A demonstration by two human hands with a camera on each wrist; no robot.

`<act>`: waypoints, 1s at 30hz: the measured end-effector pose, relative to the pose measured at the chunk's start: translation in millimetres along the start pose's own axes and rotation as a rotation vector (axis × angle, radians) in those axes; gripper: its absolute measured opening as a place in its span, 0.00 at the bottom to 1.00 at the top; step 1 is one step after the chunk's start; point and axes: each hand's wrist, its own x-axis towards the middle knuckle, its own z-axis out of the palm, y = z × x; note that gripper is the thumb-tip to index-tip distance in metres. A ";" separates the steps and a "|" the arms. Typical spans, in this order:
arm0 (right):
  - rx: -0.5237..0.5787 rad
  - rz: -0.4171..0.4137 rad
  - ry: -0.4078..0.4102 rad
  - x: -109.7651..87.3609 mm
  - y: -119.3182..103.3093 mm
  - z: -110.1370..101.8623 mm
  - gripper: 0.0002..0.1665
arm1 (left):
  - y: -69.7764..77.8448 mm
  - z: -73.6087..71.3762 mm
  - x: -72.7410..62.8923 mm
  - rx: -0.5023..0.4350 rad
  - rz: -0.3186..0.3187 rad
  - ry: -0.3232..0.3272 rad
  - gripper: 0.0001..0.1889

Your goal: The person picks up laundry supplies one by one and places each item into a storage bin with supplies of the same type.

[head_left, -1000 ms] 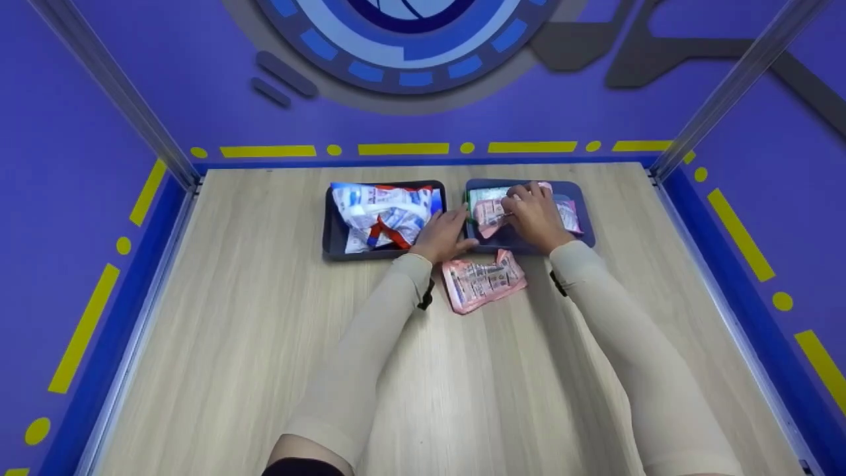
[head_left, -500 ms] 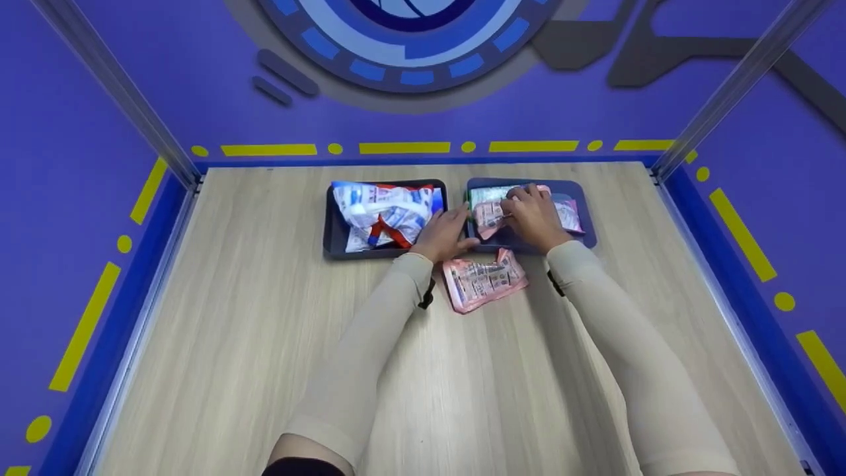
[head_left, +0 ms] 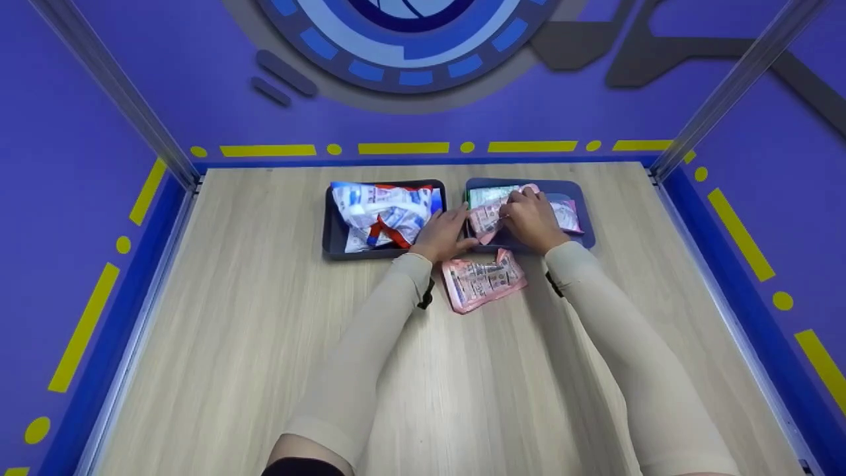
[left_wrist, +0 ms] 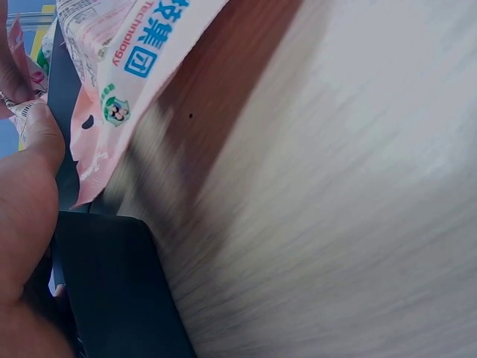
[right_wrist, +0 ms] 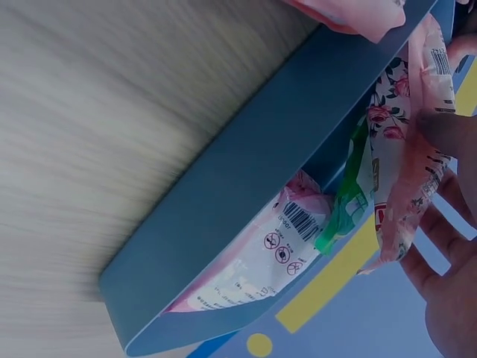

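Above the right grey tray (head_left: 587, 221), my right hand (head_left: 534, 219) pinches a pink floral packet (head_left: 484, 221) between thumb and fingers. In the right wrist view, this packet (right_wrist: 406, 149) stands on edge, partly inside the tray, with roses and a barcode showing. My left hand (head_left: 441, 235) rests between the two trays, fingers extended, its fingertips right at the right tray's near-left side. The left wrist view shows its thumb (left_wrist: 45, 142) by the tray rim. A second pink packet (head_left: 486, 284) lies on the table just in front of the trays, creased at its top edge.
A dark tray (head_left: 336, 235) at left holds shiny white, blue and red packets (head_left: 383, 208). Inside the right tray lie a green-edged packet (right_wrist: 354, 190) and a white-and-pink packet (right_wrist: 268, 253). Blue-purple panels (head_left: 410, 125) with yellow marks surround the wooden table (head_left: 264, 297).
My right hand has shifted slightly left, and the pink floral packet has tilted, its left end now lower and nearer the tray's front. My left hand and the packet on the table stay put.
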 end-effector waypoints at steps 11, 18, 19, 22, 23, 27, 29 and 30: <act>-0.013 0.005 -0.100 -0.1 -2.6 1.6 0.04 | -1.9 1.6 4.3 -0.017 -0.021 -0.019 0.49; 0.000 0.018 -0.138 0.3 -3.8 3.1 0.04 | -1.9 1.8 3.8 -0.020 -0.020 -0.011 0.50; 0.001 0.018 -0.138 0.0 -3.7 3.3 0.04 | -1.6 1.8 3.1 -0.019 -0.018 -0.008 0.50; 0.007 0.025 -0.140 -1.2 -4.1 4.9 0.04 | -1.0 1.7 1.2 -0.009 -0.010 -0.005 0.49; 0.011 0.027 -0.142 -1.4 -4.4 5.7 0.04 | -0.9 1.6 0.8 -0.008 -0.007 -0.004 0.49; 0.016 0.018 -0.128 -1.9 -4.1 8.2 0.03 | -1.7 2.4 1.6 -0.009 -0.006 -0.004 0.49; 0.016 0.012 -0.124 -1.9 -4.1 8.3 0.03 | -1.8 2.4 1.8 -0.009 -0.006 -0.004 0.49; 0.017 0.009 -0.121 -2.0 -3.9 8.3 0.03 | -1.8 2.3 1.9 -0.007 -0.007 -0.004 0.49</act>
